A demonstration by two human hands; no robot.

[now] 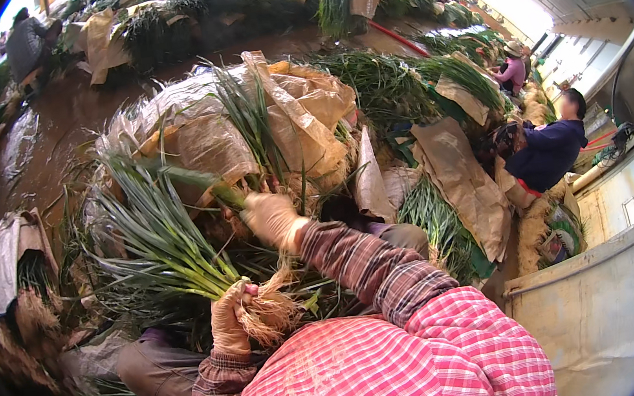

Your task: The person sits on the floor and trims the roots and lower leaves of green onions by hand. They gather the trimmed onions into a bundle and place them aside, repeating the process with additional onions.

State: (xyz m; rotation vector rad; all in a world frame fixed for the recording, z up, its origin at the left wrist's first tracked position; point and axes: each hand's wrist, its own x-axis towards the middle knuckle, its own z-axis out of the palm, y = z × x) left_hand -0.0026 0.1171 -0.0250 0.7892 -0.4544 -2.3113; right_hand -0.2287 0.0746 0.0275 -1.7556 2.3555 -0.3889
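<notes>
My left hand [230, 321], in a pale glove, is closed around the root end of a bunch of green onions [187, 255]; its leaves fan out to the upper left and the stringy roots [271, 310] hang to the right of the fist. Above and to the right, my right hand [274, 218], also gloved, is blurred and grips some green stalks [196, 180] that stretch to the upper left. Just beyond it lies a heap of green onions partly covered by tan woven sacking [209, 140]. A few stalks [250, 117] lean against the sacking.
Loose green leaves lie between my knees. More green onions [437, 213] and a brown woven sheet [460, 180] are on the right, near a person in dark blue [549, 151]. A metal-sided wall [600, 282] stands at lower right. Covered bundles [16, 258] lie at left, beside wet ground [64, 122].
</notes>
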